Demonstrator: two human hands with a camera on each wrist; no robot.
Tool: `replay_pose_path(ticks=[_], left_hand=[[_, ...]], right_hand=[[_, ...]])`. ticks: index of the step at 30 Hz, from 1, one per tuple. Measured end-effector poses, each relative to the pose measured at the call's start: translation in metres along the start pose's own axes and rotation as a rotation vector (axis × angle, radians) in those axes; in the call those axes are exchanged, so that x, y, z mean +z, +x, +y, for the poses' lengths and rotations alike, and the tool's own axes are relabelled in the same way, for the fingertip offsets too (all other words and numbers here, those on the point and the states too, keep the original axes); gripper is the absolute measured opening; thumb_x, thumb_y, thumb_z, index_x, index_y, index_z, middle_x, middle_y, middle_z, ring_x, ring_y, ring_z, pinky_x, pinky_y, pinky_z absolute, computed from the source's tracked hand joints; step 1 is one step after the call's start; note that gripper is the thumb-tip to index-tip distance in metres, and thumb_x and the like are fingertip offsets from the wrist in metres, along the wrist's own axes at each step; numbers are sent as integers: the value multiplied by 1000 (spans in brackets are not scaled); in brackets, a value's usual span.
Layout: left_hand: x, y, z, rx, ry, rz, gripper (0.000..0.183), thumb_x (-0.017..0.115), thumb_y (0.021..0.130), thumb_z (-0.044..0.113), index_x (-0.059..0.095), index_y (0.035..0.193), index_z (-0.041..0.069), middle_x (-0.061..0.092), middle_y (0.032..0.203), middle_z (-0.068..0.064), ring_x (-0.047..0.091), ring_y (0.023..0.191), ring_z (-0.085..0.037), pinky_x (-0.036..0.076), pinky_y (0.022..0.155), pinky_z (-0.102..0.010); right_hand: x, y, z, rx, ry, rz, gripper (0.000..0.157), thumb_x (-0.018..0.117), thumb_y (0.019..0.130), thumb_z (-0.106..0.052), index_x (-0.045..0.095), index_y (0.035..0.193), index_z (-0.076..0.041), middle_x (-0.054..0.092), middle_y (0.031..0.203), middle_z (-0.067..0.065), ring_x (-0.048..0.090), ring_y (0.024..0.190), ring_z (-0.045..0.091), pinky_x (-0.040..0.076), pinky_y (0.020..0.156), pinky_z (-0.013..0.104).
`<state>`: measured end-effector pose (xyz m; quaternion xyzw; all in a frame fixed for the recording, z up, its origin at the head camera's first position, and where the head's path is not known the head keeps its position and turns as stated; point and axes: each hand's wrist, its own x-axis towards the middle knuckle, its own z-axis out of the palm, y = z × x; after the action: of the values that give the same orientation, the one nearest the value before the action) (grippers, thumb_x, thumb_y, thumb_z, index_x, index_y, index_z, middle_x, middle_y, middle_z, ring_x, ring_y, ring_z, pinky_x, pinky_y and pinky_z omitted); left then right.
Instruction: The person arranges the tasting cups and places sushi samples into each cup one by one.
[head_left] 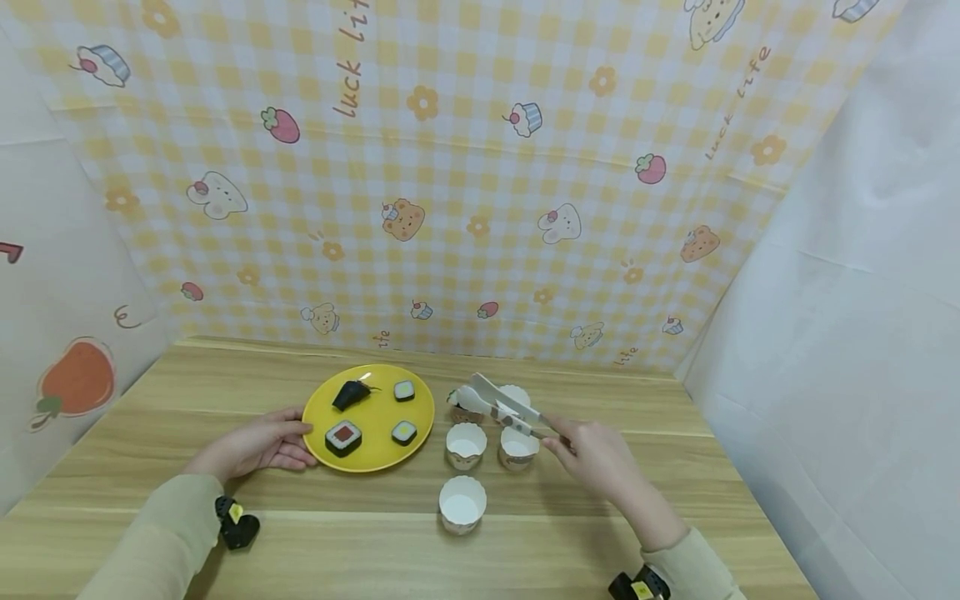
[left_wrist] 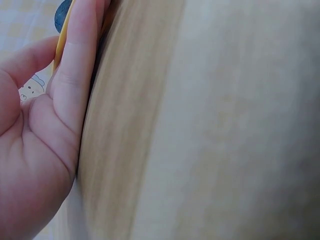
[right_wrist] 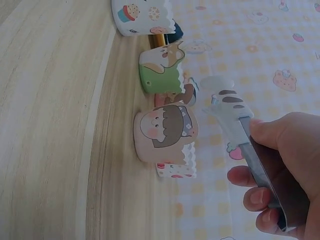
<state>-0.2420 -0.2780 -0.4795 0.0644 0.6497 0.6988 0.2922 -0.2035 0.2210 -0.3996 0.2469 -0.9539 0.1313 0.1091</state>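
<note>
My left hand (head_left: 262,443) grips the left rim of a yellow plate (head_left: 315,417), thumb and fingers pinching its edge (left_wrist: 61,46). On the plate lie a dark cone-shaped hand roll (head_left: 349,395), a large sushi roll with a red centre (head_left: 343,437) and two smaller rolls (head_left: 404,432) with yellow-green centres. My right hand (head_left: 596,454) holds metal tongs with white paw-shaped tips (right_wrist: 230,107). These tips are above the back left paper cup (head_left: 467,416), where something dark, white and green shows; whether the tongs touch it I cannot tell.
Several paper cups stand right of the plate: a front cup (head_left: 462,507), a middle left cup (head_left: 466,450), a middle right cup (head_left: 518,450) and a back right cup (head_left: 517,395) partly behind the tongs. A checked cloth (head_left: 480,167) hangs behind the wooden table (head_left: 337,550).
</note>
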Motion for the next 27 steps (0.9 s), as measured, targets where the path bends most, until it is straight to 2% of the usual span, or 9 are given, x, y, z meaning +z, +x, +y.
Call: replay_pose_path(ticks=[10,15,22,27], left_hand=[[1,-1,0,-2,1,5,64,40,103,13,-2,143,-14,67,92,-18,69,84,-28,57,78,-39],[1,-1,1,0,5,4,64,40,103,13,-2,143,-15,67,92,-18,69,83,-27,57,78,-39],[0,0,0,2,4,6,63,40,103,13,0,143,-15,67,92,-18,69,83,-28,57,78,-39],[0,0,-1,6,2,7,61,40,103,13,2,142,-15,67,93,-19,69,84,-28,57,78,-40]], right_hand=[[0,4,-13,-33,-15,4,39,67,91,-27,64,125,-8,58,68,-10,30,41,-1,29,36,17],[-1,6,-21,-40,-15,-10,39,67,91,-27,64,125,-9,56,69,-12,32,42,-1,29,36,18],[-1,8,-29,-95,-10,-4,39,69,89,-27,64,124,-11,54,67,-13,34,45,-1,31,37,18],[0,9,-35,-108,-16,-33,41,68,90,-28,62,128,-14,51,66,-14,34,45,-1,32,37,18]])
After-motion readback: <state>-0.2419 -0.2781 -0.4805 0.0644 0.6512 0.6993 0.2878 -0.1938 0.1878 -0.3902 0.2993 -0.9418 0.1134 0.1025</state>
